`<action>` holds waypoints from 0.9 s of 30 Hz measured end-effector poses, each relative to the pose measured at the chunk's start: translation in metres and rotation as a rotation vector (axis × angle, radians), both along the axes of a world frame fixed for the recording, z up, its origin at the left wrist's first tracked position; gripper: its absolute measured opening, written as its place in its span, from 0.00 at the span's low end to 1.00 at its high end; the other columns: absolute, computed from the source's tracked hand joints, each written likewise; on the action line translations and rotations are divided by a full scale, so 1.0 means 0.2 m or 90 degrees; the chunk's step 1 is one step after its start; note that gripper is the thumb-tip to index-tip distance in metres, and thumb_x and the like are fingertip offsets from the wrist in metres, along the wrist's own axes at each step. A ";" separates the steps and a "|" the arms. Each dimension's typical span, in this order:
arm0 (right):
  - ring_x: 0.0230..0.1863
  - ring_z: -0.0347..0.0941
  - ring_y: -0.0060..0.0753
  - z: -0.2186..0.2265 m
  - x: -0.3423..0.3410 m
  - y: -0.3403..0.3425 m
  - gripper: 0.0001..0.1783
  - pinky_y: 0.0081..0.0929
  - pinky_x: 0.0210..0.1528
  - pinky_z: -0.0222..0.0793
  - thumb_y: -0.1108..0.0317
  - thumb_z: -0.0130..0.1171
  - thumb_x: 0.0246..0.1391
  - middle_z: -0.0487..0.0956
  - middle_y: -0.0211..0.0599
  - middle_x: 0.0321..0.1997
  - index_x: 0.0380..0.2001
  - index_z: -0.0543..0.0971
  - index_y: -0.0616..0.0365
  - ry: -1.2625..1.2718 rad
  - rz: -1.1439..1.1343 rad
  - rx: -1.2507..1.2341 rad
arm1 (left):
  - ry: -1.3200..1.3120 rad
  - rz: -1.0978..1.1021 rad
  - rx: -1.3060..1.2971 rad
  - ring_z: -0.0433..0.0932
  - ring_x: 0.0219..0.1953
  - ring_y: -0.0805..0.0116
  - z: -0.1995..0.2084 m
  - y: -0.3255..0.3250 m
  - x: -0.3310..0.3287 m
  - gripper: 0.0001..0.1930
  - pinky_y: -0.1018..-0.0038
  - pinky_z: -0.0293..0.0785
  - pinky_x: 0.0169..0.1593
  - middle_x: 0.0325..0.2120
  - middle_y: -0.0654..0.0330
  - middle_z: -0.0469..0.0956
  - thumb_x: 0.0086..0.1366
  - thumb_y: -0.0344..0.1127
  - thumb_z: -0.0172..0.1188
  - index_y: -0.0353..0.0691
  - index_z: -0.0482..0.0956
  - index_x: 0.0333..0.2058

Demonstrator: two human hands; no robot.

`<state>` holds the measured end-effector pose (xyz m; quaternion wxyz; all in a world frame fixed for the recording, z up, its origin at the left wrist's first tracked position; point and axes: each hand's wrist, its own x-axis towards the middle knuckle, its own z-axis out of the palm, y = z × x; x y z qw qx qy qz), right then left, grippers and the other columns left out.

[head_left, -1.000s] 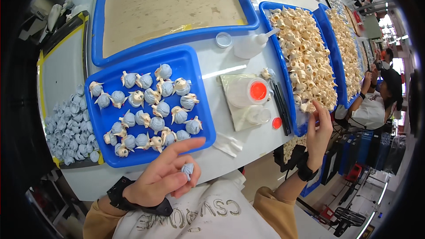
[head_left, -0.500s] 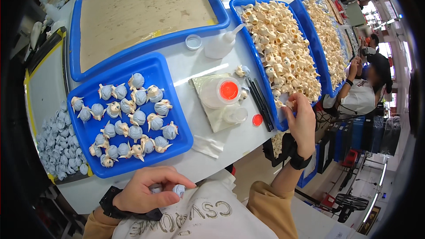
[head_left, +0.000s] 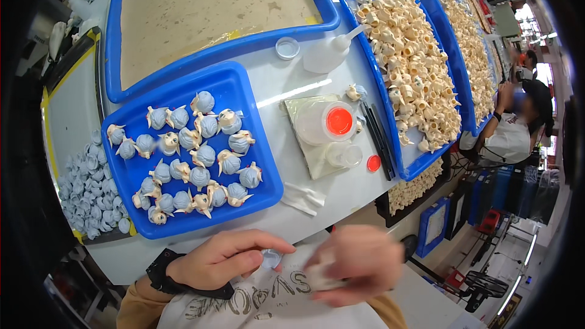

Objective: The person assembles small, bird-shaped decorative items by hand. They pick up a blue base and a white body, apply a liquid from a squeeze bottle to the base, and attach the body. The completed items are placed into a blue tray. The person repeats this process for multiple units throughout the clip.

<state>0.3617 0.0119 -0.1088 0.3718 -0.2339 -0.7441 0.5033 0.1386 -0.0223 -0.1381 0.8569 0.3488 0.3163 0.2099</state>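
Light blue is the small cap (head_left: 271,259) that I see through the head camera, at the left hand (head_left: 220,262). Its thumb and bent fingers hold this cap, and the index finger stretches above it. The right hand (head_left: 361,262) is blurred; its fingers curve around a pale piece (head_left: 323,275), whose shape I cannot tell. Both hands are near each other, before the shirt (head_left: 268,297) and below the table edge. The left forearm comes from the lower left, with a black band (head_left: 159,273) at the wrist.
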 end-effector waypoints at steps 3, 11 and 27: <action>0.16 0.64 0.28 -0.04 -0.14 -0.05 0.13 0.21 0.18 0.56 0.67 0.68 0.30 0.69 0.28 0.17 0.23 0.76 0.53 -0.152 -0.069 0.028 | 0.013 0.006 0.000 0.62 0.25 0.84 -0.01 -0.02 -0.01 0.15 0.85 0.60 0.28 0.27 0.67 0.68 0.63 0.30 0.43 0.35 0.67 0.48; 0.16 0.62 0.26 -0.08 -0.13 -0.07 0.17 0.21 0.17 0.54 0.71 0.67 0.30 0.68 0.27 0.17 0.30 0.78 0.58 -0.233 -0.104 0.120 | 0.060 -0.006 0.104 0.67 0.31 0.74 -0.03 -0.02 0.00 0.17 0.79 0.64 0.35 0.32 0.58 0.71 0.61 0.30 0.45 0.32 0.65 0.48; 0.27 0.69 0.26 -0.14 0.15 0.08 0.16 0.20 0.32 0.64 0.80 0.61 0.36 0.74 0.39 0.32 0.34 0.75 0.64 -0.279 -0.541 0.009 | -0.061 0.218 -0.052 0.70 0.33 0.80 -0.03 -0.04 -0.02 0.20 0.83 0.66 0.34 0.39 0.52 0.73 0.62 0.34 0.50 0.32 0.60 0.50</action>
